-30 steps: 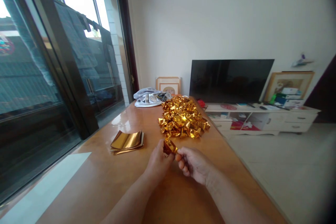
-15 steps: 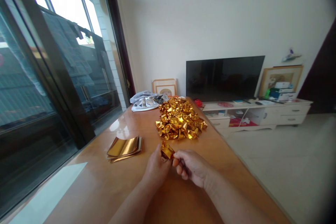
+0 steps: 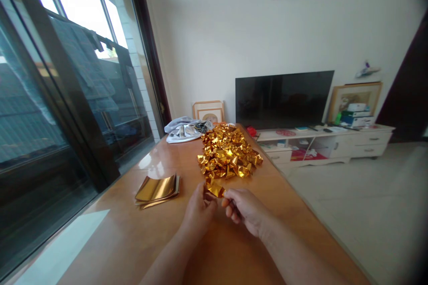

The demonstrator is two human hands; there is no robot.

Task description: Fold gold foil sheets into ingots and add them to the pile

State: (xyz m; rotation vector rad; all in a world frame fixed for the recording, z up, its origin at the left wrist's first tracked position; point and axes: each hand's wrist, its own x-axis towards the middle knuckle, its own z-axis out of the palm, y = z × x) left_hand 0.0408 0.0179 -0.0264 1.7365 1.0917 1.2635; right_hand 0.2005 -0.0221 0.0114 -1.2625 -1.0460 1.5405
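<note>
Two hands meet over the near middle of the wooden table (image 3: 127, 240), and between them sits one folded gold foil piece (image 3: 215, 188). Left hand (image 3: 199, 213) is curled, thumb and fingers pinching the piece's left end; right hand (image 3: 245, 210) is curled too, fingertips nipping its right edge. How the folds run inside the grip is hard to make out at this size. Just beyond the hands, close but seemingly apart from the held piece, lies a heap of folded gold pieces (image 3: 228, 151). Off to the left, well clear of the hands, rests a small stack of flat gold sheets (image 3: 157, 189). At the table's far end, a grey cloth bundle (image 3: 183, 128) lies beside the heap.
</note>
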